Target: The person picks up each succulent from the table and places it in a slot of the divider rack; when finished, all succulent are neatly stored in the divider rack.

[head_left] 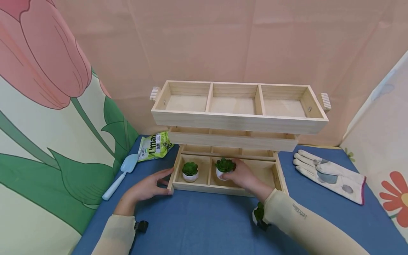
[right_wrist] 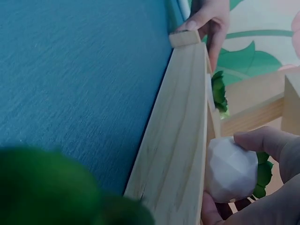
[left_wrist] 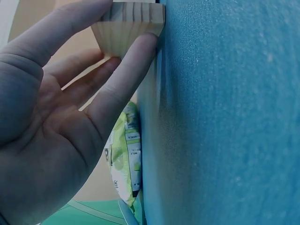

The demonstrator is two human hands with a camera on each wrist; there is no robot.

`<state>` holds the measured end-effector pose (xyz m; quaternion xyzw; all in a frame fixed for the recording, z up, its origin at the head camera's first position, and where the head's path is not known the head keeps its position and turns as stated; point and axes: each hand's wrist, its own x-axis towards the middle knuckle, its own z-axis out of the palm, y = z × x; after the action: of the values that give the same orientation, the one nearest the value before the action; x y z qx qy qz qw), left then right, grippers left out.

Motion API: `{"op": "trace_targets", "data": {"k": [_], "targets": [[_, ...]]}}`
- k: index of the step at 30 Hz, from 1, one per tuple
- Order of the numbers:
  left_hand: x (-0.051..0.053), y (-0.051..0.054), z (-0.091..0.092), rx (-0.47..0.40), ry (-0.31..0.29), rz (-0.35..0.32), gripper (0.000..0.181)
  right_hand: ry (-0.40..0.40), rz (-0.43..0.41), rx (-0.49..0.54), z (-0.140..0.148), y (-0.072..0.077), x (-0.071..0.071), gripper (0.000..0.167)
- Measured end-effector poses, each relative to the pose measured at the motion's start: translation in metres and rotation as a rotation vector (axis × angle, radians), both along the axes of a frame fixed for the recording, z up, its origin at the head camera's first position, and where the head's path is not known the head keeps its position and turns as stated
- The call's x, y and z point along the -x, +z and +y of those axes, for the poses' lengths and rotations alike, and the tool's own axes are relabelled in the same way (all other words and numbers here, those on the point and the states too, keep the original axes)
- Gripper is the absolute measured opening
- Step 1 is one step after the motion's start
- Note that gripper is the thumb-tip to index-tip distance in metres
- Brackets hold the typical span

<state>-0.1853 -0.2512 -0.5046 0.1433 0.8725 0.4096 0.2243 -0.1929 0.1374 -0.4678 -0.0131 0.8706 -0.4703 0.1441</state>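
The right hand [head_left: 245,173] has its fingers clamped on the white pot of a potted plant [head_left: 225,164], the thumb on the faceted side; the plant is located in the middle compartment of the bottom tray [head_left: 200,189], and contact between pot and compartment floor cannot be confirmed. The left hand [head_left: 146,188] has its fingers apart and nearly straight, the tips touching the left end of the same tray at its front corner. A second plant [head_left: 190,170] stands upright in the left compartment. A third plant [head_left: 259,212] is on the bench [head_left: 197,223] in front of the tray, partly covered by the right sleeve [head_left: 306,219]. Two further trays, the middle tray [head_left: 232,139] and the top tray [head_left: 239,121], are mounted above. A trowel [head_left: 129,164] lies left of the bottom tray, touching a bag [head_left: 153,147]; a glove [head_left: 331,175] lies to the right.
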Motion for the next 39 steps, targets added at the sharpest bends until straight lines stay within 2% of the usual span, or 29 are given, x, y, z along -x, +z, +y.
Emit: {"op": "trace_targets", "data": {"k": [7, 12, 18, 24, 39], "targets": [[-0.001, 0.000, 0.000, -0.004, -0.001, 0.002, 0.094, -0.006, -0.003, -0.015, -0.004, -0.004, 0.005, 0.078], [0.000, 0.000, 0.001, 0.002, -0.002, 0.000, 0.094, 0.020, 0.018, -0.033, -0.009, -0.008, 0.011, 0.066], [0.000, 0.000, 0.001, 0.012, -0.005, 0.013, 0.094, 0.046, 0.020, -0.068, -0.013, -0.015, 0.015, 0.071], [0.001, -0.001, 0.000, 0.014, -0.004, 0.012, 0.094, 0.046, 0.035, -0.086, -0.017, -0.017, 0.016, 0.060], [0.000, -0.001, 0.000, 0.015, -0.012, 0.017, 0.094, 0.055, 0.025, -0.127, -0.015, -0.019, 0.014, 0.081]]}}
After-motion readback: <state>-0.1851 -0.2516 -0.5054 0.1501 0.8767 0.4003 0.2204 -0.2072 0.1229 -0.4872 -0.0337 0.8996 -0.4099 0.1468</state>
